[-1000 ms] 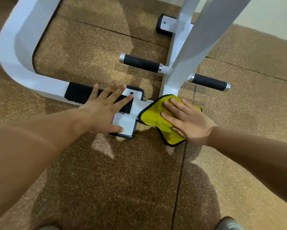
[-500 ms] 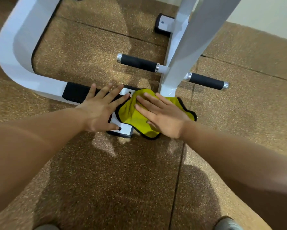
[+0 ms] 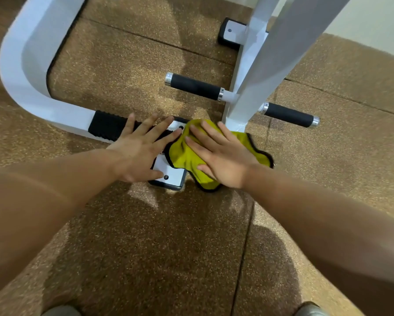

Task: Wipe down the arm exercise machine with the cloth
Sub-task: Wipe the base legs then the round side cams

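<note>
On speckled floor, right hand (image 3: 223, 156) flattening rumpled yellow cloth (image 3: 187, 156)

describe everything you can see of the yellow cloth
The yellow cloth looks like soft microfibre with a black stitched edge. It lies crumpled and flattened over the machine's white base plate and spills onto the floor at the foot of the white upright post. The right hand presses flat on it, fingers spread, covering its middle.
</note>
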